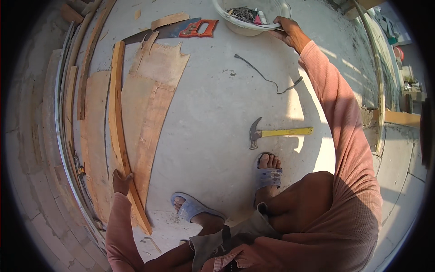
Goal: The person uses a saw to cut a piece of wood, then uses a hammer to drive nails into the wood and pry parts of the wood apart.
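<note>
My left hand (122, 182) is closed round the lower part of a long wooden batten (116, 113), which lies over thin plywood sheets (156, 97) on the left. At the far right my arm reaches out, and my right hand (290, 34) grips the rim of a pale plastic basin (235, 22). Inside the basin is a heap of nails (243, 14) beside a small white bottle (262, 17). A claw hammer (283, 132) with a yellow handle lies on the floor near my right foot. Beyond the plywood rests a handsaw (179, 29) with a red-orange handle.
A thin dark strip (260, 75) curls on the concrete floor (213, 118) between basin and hammer. More wooden strips (90, 59) and a metal bar (59, 104) run along the left. An upright timber (377, 81) stands at the right by a block wall.
</note>
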The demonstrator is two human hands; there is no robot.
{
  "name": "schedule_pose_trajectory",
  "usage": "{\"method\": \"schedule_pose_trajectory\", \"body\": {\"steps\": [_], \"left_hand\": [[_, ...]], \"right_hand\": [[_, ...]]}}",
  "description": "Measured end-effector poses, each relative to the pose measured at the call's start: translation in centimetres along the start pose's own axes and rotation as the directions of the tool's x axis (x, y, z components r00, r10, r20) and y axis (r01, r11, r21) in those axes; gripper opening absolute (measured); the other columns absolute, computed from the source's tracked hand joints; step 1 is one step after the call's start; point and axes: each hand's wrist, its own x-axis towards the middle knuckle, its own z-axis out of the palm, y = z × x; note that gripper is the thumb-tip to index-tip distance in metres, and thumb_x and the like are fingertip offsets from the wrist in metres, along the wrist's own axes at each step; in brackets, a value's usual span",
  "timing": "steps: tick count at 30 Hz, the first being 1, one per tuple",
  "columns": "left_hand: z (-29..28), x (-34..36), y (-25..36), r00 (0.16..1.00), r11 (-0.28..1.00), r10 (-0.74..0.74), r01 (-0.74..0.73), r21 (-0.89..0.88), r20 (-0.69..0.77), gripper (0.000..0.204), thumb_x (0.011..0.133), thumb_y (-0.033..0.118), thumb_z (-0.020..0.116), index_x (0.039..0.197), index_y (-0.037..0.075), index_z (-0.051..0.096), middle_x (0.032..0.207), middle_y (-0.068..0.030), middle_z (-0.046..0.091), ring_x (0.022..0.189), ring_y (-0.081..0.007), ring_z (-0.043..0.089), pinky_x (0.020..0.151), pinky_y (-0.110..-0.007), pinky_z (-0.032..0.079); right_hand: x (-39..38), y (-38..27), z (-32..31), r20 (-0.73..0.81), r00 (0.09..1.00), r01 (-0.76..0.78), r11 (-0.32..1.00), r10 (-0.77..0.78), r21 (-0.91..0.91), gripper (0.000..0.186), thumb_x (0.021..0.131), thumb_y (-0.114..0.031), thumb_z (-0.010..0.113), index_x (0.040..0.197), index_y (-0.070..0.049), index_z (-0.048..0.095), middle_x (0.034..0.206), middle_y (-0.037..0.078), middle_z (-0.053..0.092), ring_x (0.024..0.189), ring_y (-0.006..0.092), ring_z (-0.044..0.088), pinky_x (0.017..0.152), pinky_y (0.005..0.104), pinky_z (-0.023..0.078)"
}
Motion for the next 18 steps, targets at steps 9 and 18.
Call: {"method": "schedule_pose_trajectory", "body": {"steps": [9,18], "left_hand": [[0.4,-3.5,-1.3,0.998,0.987,0.070,-0.069,-0.148,0.002,0.091,0.082,0.034,0.085,0.147,-0.010,0.038,0.128,-0.0216,0.058,0.121,-0.0333,0.057,0.105,-0.039,0.045],[-0.2,-9.5,2.3,0.971,0.960,0.217,-0.192,-0.203,0.106,0.094,0.083,0.034,0.085,0.148,-0.011,0.035,0.132,-0.0236,0.055,0.121,-0.0303,0.056,0.104,-0.035,0.045]], "right_hand": [[-7.7,0.8,-15.2,-0.117,0.993,-0.045,0.921,0.000,-0.386,0.030,0.089,-0.024,0.070,0.107,-0.001,0.062,0.102,0.011,0.061,0.091,0.0183,0.064,0.076,0.0349,0.057],[-16.2,0.8,-7.1,0.452,0.296,0.609,-0.198,-0.842,-0.768,0.048,0.099,-0.030,0.065,0.138,-0.006,0.054,0.131,0.017,0.053,0.118,0.0333,0.054,0.102,0.0433,0.045]]}}
